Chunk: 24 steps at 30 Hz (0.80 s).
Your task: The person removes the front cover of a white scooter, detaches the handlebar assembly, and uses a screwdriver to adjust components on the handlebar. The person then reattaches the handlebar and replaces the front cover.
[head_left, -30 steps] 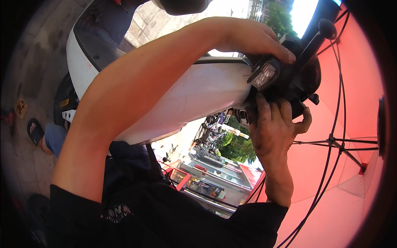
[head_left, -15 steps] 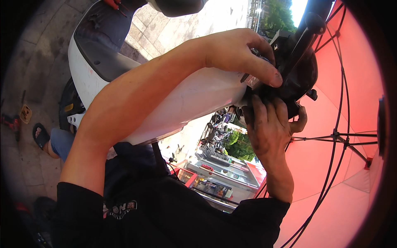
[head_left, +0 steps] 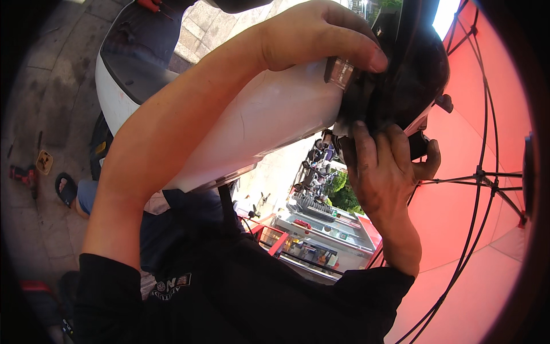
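Note:
My left hand reaches across a white scooter body, its thumb and finger curled over the edge of the black handlebar cover. Just under that palm is a small clear rectangular piece; whether my hand touches it I cannot make out. From below, my right hand has its fingers bent round the lower side of the same cover, fingertips pressed into the dark gap beside the white panel. Its thumb stands against a black part. What lies under the fingertips is hidden.
The scooter's dark seat is at the left. On the paving lie a red drill and a small yellowish tray, near a sandalled foot. A red canopy with black frame poles fills the right side.
My left hand has shifted up and away from the right hand, baring more of the clear piece. My right hand keeps its hold low on the cover. The whole view has shifted slightly.

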### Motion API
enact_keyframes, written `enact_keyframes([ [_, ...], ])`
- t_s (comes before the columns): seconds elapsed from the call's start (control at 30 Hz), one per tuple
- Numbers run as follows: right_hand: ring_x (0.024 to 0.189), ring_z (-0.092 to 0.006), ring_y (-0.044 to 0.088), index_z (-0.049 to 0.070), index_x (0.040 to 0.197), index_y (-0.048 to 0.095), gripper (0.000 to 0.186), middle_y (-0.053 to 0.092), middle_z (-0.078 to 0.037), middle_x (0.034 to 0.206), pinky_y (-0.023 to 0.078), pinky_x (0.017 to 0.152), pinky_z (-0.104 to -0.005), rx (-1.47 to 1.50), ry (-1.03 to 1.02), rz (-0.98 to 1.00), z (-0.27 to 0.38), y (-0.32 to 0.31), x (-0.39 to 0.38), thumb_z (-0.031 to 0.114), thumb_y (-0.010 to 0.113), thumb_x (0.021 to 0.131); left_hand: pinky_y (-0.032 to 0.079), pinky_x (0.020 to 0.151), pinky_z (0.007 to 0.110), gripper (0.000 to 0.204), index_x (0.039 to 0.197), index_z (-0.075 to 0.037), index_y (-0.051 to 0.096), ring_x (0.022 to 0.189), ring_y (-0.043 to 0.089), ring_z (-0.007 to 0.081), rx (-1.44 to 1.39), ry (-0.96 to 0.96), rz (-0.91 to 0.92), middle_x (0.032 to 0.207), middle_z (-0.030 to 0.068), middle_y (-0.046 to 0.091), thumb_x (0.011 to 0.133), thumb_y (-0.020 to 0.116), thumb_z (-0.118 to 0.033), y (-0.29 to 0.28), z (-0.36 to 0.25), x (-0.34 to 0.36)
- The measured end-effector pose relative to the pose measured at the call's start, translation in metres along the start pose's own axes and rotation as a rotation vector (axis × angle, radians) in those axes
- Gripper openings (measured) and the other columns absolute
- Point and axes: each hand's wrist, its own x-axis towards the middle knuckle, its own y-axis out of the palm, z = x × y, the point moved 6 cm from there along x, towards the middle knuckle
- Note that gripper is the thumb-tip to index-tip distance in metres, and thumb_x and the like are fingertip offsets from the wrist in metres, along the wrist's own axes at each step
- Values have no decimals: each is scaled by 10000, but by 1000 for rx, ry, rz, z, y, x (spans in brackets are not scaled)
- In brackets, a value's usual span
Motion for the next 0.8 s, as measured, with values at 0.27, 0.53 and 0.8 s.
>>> enact_keyframes([
  [0.27, 919, -144, 569, 112, 849, 670, 82, 579, -13, 678, 190, 1007, -520, 3, 14, -44, 5, -1, -1, 138, 643, 776, 486, 668, 221, 260, 978, 8, 648, 753, 618, 105, 167, 73, -112, 835, 44, 658, 834, 678, -207, 2, -2, -9],
  [0.53, 907, -137, 575, 131, 879, 651, 132, 570, -10, 679, 216, 992, -482, 59, -60, -31, -10, -4, -3, 149, 658, 749, 461, 579, 223, 171, 915, -13, 652, 647, 605, 93, 141, 90, -144, 778, 20, 640, 866, 604, -171, 1, -8, -13],
  [0.8, 903, -140, 569, 129, 817, 663, 107, 563, -19, 668, 250, 979, -482, 97, -35, -29, -7, -1, -5, 140, 639, 713, 487, 625, 235, 153, 908, -16, 642, 676, 600, 95, 110, 62, -173, 786, 19, 634, 876, 591, -157, -4, -2, -11],
])
